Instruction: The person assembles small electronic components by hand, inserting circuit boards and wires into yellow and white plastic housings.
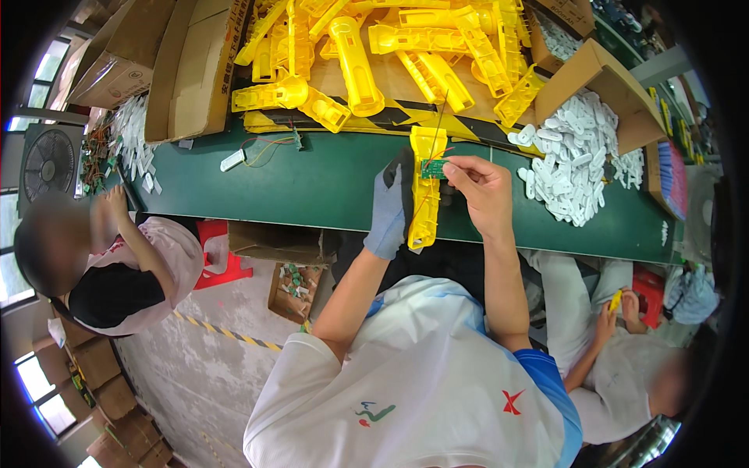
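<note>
My left hand [388, 207], in a grey-blue glove with dark fingers, grips a long yellow plastic housing [424, 222] over the near side of the table. The housing stands lengthwise away from me, its hollow inside facing up. Between the thumb and fingers of my bare right hand [485, 193] is a small green circuit board [433, 168], held over the upper part of the housing. Thin red wires run near the board and along the housing; their ends are hard to make out.
Many yellow housings [355, 66] lie heaped at the back. White plastic pieces [573, 160] spill from a cardboard box [597, 86] on the right. A white piece [232, 161] with wires lies left on the green table [312, 191]. Co-workers sit on both sides.
</note>
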Motion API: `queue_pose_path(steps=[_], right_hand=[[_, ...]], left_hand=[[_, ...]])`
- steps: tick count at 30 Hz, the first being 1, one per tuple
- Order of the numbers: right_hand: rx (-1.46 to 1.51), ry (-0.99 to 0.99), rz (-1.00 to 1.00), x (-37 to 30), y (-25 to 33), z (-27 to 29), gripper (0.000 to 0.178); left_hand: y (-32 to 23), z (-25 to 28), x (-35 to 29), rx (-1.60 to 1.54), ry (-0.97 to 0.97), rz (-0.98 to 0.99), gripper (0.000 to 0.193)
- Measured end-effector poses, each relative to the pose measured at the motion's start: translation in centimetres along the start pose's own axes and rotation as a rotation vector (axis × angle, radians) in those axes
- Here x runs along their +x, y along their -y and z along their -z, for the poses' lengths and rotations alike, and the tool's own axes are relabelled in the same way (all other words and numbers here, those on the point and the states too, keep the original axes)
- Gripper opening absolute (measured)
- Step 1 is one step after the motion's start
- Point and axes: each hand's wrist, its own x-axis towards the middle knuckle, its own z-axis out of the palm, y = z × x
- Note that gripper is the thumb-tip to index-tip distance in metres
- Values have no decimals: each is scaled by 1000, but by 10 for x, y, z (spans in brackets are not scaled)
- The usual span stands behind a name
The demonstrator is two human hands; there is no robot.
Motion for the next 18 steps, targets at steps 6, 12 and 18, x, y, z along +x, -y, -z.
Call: queue_pose_path(steps=[6, 12, 18], right_hand=[[0, -16, 49, 0, 0, 7, 17], [-20, -25, 37, 3, -3, 6, 16], [14, -72, 36, 1, -1, 4, 16]], left_hand=[[11, 0, 8, 96, -37, -60, 34], [7, 1, 5, 49, -6, -67, 32], [5, -4, 0, 168, 46, -67, 27]])
